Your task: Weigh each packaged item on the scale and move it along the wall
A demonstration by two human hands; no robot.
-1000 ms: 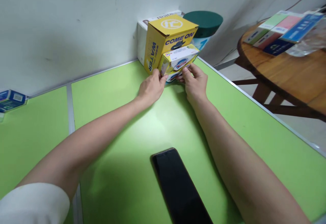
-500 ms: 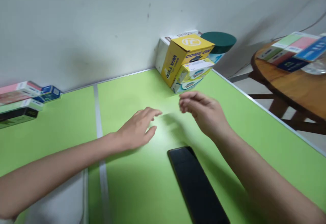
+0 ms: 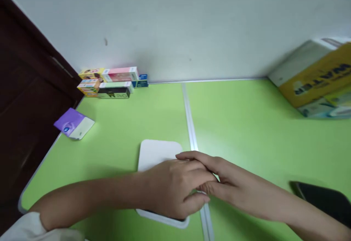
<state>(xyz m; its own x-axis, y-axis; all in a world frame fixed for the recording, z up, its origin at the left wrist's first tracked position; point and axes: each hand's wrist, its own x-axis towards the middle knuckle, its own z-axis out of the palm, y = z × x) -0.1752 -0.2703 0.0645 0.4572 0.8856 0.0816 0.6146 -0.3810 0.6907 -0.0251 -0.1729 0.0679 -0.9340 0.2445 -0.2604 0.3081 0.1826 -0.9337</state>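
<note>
My left hand (image 3: 182,184) and my right hand (image 3: 219,171) meet over the table, fingers overlapping. On the left hand the fingers stretch toward the right hand, and its thumb stands apart. My right hand lays its fingers across the back of the left fingers, its thumb below them. No object shows between the two, though some fingertips are hidden. Underneath, mostly covered by my left hand and forearm, is a flat white slab (image 3: 157,149) with rounded corners and a dark part at its near end. A black phone (image 3: 323,199) lies beyond my right forearm.
Several small boxes (image 3: 120,75) are stacked against the wall at the back left. A purple and white packet (image 3: 74,123) lies by the left edge. At the right stands a yellow box (image 3: 318,84). A grey strip (image 3: 188,113) crosses the green table (image 3: 233,124).
The view has swung left, bringing the white slab and purple packet into sight. My hands, apart before, now touch and overlap. The phone is now at the right edge.
</note>
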